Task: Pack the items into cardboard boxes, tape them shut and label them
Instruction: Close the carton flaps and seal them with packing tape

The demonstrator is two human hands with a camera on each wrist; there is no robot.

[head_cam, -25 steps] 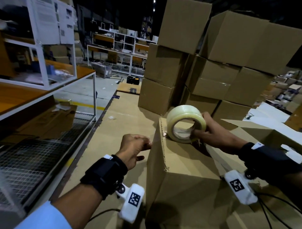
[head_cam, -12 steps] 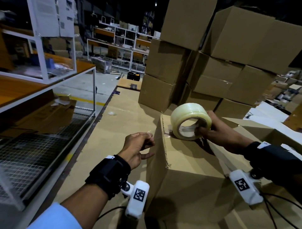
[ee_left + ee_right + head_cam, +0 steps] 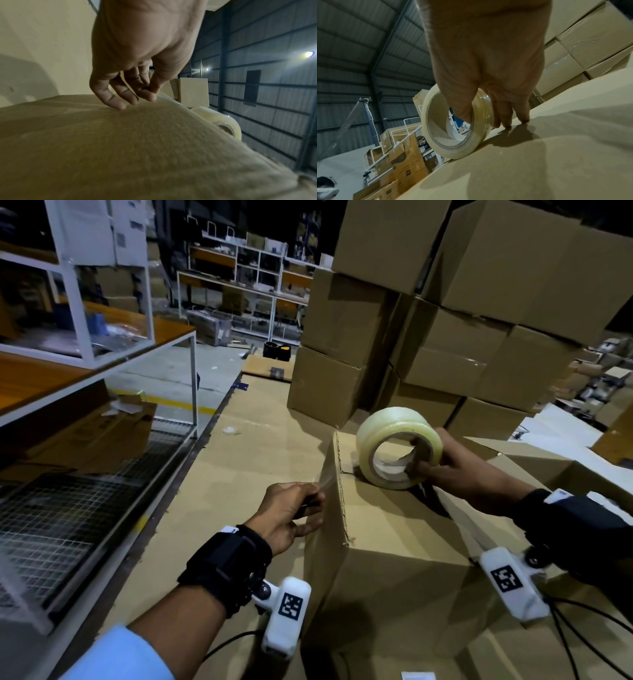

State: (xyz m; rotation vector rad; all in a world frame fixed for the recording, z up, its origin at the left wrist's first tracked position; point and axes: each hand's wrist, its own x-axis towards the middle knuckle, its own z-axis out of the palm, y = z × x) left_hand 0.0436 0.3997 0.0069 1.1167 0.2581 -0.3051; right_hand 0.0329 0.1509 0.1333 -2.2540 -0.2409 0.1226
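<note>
A closed cardboard box stands in front of me. On its top near the far left edge, a roll of clear tape stands on its rim. My right hand grips the roll, thumb through the core; the right wrist view shows the roll of clear tape held the same way on the box. My left hand is at the box's upper left edge and pinches the loose end of the tape strip between thumb and fingers. In the left wrist view the left hand pinches at the box edge.
A tall stack of sealed cardboard boxes rises just behind the box. A white-framed workbench with a wire shelf runs along the left. An open box sits at the right. Flat cardboard sheets cover the floor between.
The roll has tipped up and rolled slightly right along the box top. A short strip of tape now stretches from it to my left hand at the box edge.
</note>
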